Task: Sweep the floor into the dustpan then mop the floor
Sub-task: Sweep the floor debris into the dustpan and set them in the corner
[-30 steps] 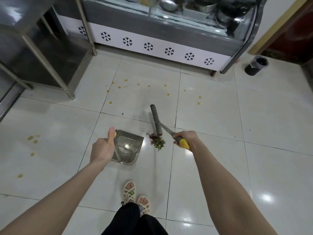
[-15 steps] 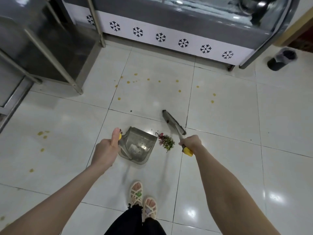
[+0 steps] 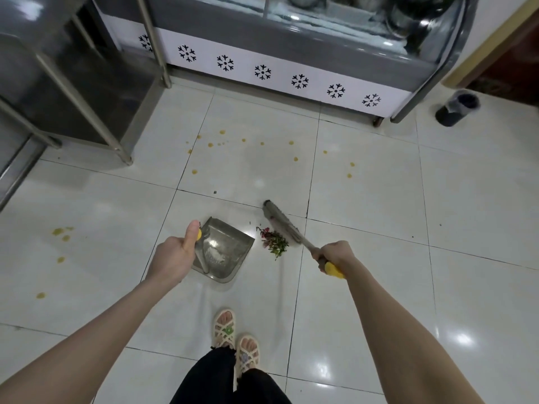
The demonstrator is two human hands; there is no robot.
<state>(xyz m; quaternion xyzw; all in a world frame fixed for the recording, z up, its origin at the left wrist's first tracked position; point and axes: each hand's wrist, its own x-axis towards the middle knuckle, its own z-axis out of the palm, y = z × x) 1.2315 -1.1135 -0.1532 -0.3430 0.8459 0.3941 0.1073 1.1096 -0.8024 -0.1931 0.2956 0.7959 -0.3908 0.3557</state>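
Observation:
A metal dustpan (image 3: 230,246) rests on the white tile floor (image 3: 379,287), its mouth facing right. My left hand (image 3: 175,255) grips its yellow-tipped handle, thumb up. A small heap of red and green plant scraps (image 3: 274,242) lies just right of the pan's mouth. Behind the heap, the grey broom head (image 3: 280,221) touches the floor at a slant. My right hand (image 3: 335,256) holds the broom's handle near its yellow end. Some whitish dirt sits inside the pan.
Yellow drips (image 3: 243,140) dot the tiles ahead and to the left (image 3: 61,231). A display cooler with snowflake marks (image 3: 262,72) stands at the back. A steel rack's leg (image 3: 125,158) is at the left, a black bin (image 3: 456,107) at the far right. My sandalled feet (image 3: 234,342) are below.
The broom head has swung from standing upright to a slant behind the scraps, nudging them closer to the dustpan's mouth. The dustpan has turned slightly to face the heap.

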